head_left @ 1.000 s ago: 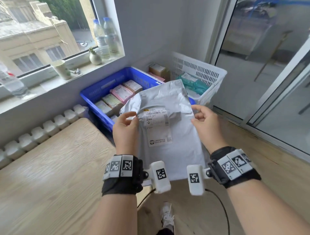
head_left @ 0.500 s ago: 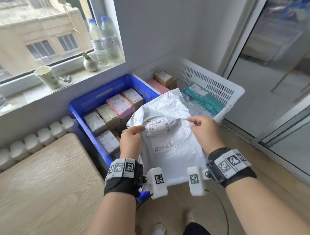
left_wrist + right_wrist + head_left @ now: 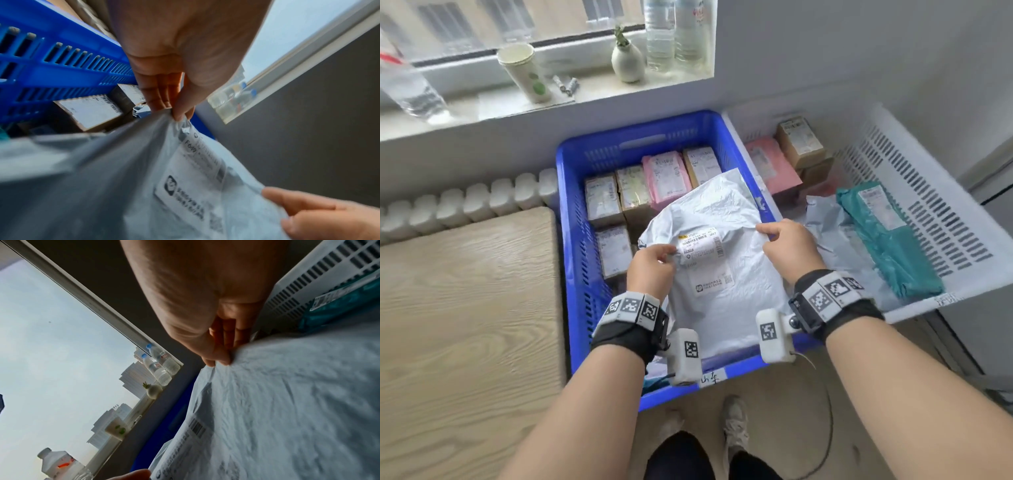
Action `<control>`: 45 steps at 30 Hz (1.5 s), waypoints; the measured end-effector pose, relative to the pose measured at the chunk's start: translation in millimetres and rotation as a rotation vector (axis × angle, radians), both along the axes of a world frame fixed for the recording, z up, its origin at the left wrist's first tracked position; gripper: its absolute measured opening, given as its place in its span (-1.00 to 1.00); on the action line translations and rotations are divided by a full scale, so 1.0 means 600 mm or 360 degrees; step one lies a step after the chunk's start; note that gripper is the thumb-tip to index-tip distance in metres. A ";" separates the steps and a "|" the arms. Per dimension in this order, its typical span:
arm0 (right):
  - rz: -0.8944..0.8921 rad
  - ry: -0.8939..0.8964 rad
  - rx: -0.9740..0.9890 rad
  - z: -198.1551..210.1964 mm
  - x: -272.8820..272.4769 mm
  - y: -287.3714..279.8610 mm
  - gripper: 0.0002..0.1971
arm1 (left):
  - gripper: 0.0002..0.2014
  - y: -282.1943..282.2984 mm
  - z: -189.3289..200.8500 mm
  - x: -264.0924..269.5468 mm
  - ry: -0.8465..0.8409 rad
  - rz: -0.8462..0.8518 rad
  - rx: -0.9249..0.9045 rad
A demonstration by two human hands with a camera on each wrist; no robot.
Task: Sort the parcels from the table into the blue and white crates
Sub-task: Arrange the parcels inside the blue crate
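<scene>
Since a second ago I have stepped in close and lowered the grey parcel: it was held up in front of me, well above the crates, and now it hangs low over the blue crate, its bottom edge down near the crate's front rim. My view has tipped downward with it, so both crates now fill the middle of what I see, and the table has slid off to my left.

My left hand pinches the parcel's left edge, thumb against fingers, just beside the curled shipping label. My right hand pinches the opposite edge the same way. Both hands are clamped on the thin plastic, and the bag hangs slack and creased between them.

The parcel covers the right half of the blue crate, over the small boxes and the pink packet already packed there. Its upper right corner reaches across the rim toward the white crate, where a teal bag and another grey bag lie.

I judge this to be the drop into the blue crate, almost done. Whether the bag already rests on the boxes beneath I cannot tell. What remains is to let go with both hands.
</scene>
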State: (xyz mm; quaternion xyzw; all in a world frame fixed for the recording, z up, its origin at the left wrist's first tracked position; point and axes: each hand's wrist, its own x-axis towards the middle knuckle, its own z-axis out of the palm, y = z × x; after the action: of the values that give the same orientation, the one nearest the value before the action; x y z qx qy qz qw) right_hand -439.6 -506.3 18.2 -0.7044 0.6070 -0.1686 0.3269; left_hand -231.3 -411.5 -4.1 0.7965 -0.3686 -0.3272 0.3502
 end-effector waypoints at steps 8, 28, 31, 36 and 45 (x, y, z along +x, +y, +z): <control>0.0165 0.0300 0.0184 -0.076 0.009 -0.050 -0.57 | -0.70 -0.031 -0.085 -0.006 -0.0264 -0.0286 0.0466; 0.1271 0.1336 0.0423 -0.206 0.075 -0.071 0.35 | 0.17 -0.060 -0.198 -0.032 -0.0899 -0.1335 0.0983; 0.1337 0.1497 0.0434 -0.236 0.078 -0.071 0.46 | 0.32 -0.058 -0.229 -0.039 -0.0973 -0.1407 0.1074; 0.1358 0.1548 0.0427 -0.264 0.081 -0.071 0.47 | 0.33 -0.058 -0.259 -0.037 -0.0970 -0.1444 0.1057; 0.1325 0.1481 0.0390 -0.298 0.070 -0.065 0.41 | 0.25 -0.058 -0.284 -0.050 -0.0997 -0.1466 0.1101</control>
State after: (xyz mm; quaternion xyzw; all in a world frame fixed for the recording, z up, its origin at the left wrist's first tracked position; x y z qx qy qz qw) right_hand -397.5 -545.2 -160.6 -0.8385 0.3758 0.3669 0.1453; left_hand -261.4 -446.5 -174.3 0.6815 -0.6300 -0.2960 -0.2260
